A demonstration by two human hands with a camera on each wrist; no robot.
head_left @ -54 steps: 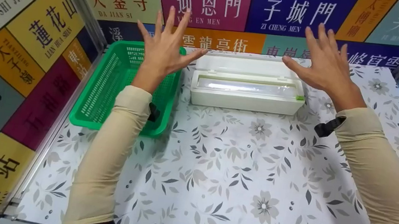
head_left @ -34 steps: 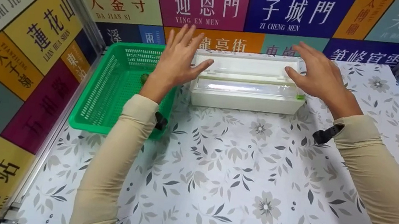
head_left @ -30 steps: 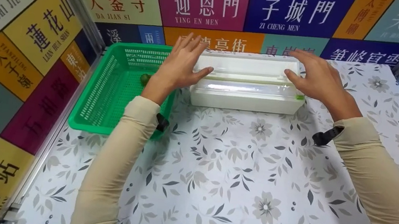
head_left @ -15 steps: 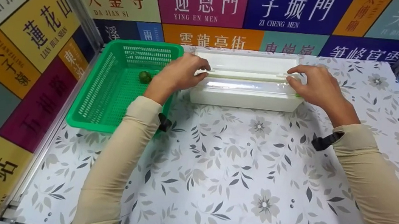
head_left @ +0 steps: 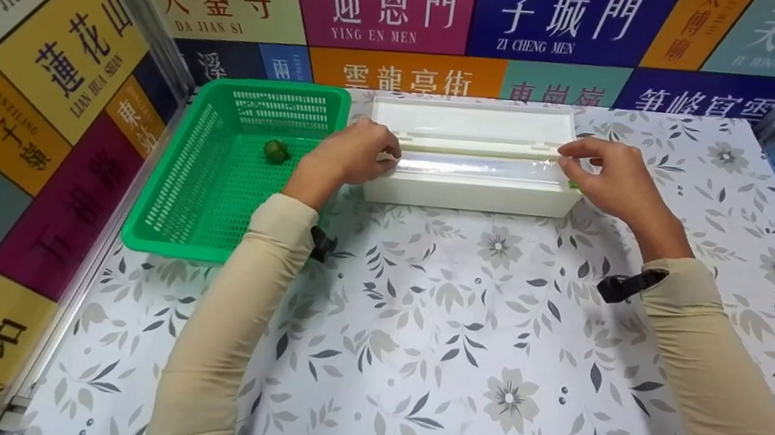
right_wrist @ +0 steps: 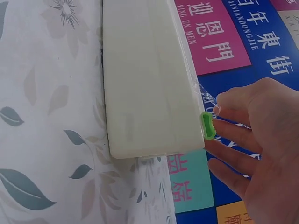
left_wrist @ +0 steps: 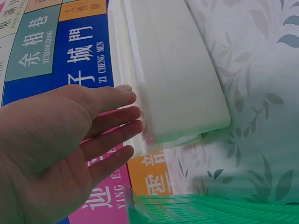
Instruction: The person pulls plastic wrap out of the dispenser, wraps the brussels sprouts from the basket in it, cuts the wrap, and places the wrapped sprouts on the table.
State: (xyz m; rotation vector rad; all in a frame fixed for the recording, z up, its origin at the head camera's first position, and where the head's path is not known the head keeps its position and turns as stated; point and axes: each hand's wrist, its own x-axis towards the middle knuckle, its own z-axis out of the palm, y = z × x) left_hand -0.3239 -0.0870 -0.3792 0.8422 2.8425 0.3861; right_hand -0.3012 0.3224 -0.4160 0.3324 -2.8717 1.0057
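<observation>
A long white cling film dispenser point(head_left: 471, 198) lies on the table with its lid point(head_left: 473, 121) tipped back. Clear cling film point(head_left: 479, 167) stretches along its top. At the left end, my left hand point(head_left: 351, 154) pinches the film's edge between thumb and fingertips. My right hand point(head_left: 614, 175) does the same at the right end; in the right wrist view a gathered corner of film point(right_wrist: 209, 96) runs to its thumb and index finger. A green slider point(right_wrist: 208, 126) sits on the dispenser's end, close by the right fingers.
Left of the dispenser stands a green plastic basket point(head_left: 176, 249) with a small round green fruit or vegetable point(head_left: 276, 152) in it. A panel with coloured signs point(head_left: 384, 6) rises behind the table point(head_left: 413, 368), and another point(head_left: 43, 190) along the left.
Both hands came down from above the dispenser with spread fingers, closed at the film's two ends, and moved slightly toward the body. The round green thing in the basket came into view.
</observation>
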